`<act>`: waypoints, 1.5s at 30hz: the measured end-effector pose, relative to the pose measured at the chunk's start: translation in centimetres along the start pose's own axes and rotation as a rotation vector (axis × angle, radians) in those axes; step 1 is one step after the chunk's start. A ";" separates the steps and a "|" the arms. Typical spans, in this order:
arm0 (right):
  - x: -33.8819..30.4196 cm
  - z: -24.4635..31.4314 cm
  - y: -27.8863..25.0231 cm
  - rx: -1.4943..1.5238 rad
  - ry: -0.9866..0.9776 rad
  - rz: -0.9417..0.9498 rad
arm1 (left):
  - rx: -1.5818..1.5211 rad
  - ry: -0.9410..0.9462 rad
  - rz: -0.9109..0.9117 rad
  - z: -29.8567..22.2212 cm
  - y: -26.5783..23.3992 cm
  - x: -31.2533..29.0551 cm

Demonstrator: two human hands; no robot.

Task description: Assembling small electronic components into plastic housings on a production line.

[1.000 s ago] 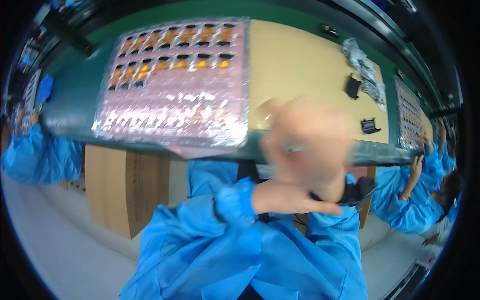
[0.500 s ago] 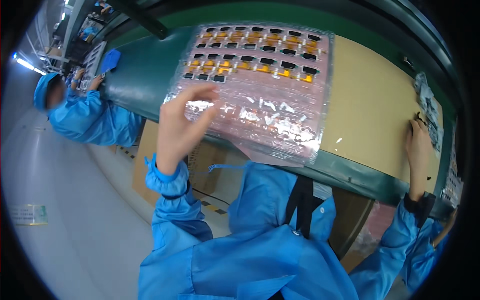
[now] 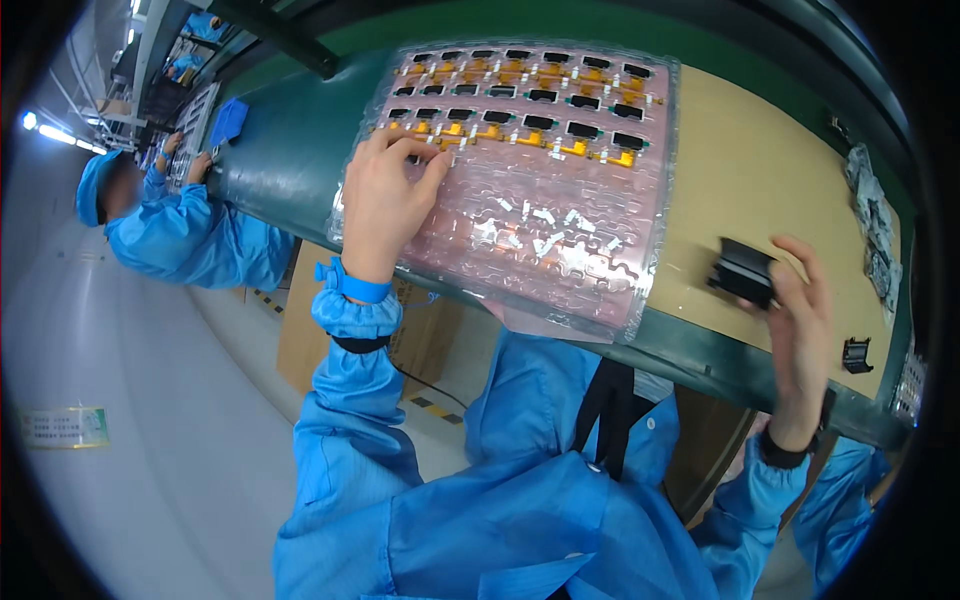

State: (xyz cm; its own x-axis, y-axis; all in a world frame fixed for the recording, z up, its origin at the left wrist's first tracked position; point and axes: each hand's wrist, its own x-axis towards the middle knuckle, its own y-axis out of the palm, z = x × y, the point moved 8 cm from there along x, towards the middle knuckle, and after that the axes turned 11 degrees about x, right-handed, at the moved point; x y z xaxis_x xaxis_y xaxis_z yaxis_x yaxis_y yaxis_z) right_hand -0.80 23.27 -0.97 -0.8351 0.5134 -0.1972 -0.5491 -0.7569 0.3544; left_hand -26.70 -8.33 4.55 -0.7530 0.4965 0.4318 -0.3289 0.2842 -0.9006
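A clear plastic tray on the bench holds rows of small display modules with black screens and orange flex tails. Over the tray's left side, my left hand has its fingertips bent together at the lowest row of modules; what they pinch is hidden. My right hand grips a black plastic holder between thumb and fingers, raised above the tan board. A second black holder lies on the board's right end, near my right wrist.
Crumpled grey plastic bags lie along the board's far right edge. The green bench runs left towards a co-worker in blue and a blue bin. Cardboard boxes stand below the bench edge.
My right hand has come left from the bags, now with the black holder in it. My left hand has moved up to the modules and its fingers have closed together.
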 end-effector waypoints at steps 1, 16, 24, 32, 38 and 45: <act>0.4 -1.0 0.5 -0.042 0.019 -0.007 | -0.012 0.015 0.010 -0.6 0.3 0.2; -6.1 0.4 5.1 -0.231 -0.440 -0.117 | -0.301 -0.272 -0.199 -0.1 -0.3 -2.1; -2.9 -4.6 13.7 0.380 0.091 0.202 | -0.179 0.337 -0.400 -13.7 -5.8 -9.8; -4.1 -4.8 10.1 0.319 -0.006 0.017 | -0.197 0.594 -0.311 -18.4 -5.9 -11.6; -3.8 -5.4 6.9 0.551 -0.003 -0.040 | -0.851 0.248 0.017 -18.2 -3.5 -8.4; -3.5 -4.9 6.2 0.627 -0.129 -0.034 | -1.116 0.046 0.239 -18.6 -0.8 -8.2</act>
State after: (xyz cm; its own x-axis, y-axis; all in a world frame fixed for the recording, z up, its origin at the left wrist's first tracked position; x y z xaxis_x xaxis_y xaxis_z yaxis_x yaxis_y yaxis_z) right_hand -1.47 14.80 -2.53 -0.7854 0.6073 -0.1196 -0.4191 -0.3796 0.8248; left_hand -9.66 2.62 2.62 -0.6992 0.6587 0.2778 0.5270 0.7376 -0.4222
